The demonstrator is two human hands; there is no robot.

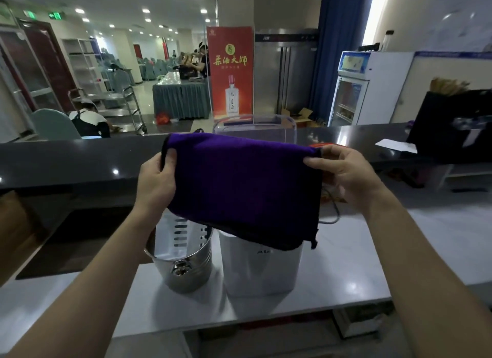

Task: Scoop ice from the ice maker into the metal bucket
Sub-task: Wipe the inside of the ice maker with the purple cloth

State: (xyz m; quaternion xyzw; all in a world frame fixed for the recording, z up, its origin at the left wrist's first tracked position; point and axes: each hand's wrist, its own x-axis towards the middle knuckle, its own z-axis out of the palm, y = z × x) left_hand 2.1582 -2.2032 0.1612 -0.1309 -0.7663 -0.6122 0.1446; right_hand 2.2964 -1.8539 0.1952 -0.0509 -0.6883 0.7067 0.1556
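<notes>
A purple cloth [239, 187] is stretched between both hands above the white ice maker [262, 269]. My left hand [157, 181] pinches its upper left corner, and my right hand [343, 176] pinches the upper right corner. The cloth hides the ice maker's top; its clear lid [255, 128] stands raised behind the cloth. A shiny metal bucket [183, 264] stands on the counter just left of the ice maker, with a white slotted scoop [175, 232] resting inside it.
A raised dark bar counter [66, 157] runs across behind the white worktop [359, 264]. A black bag [452, 128] and a paper slip [396, 145] sit on it at the right. A cable [332, 211] trails behind the ice maker. People and tables fill the hall beyond.
</notes>
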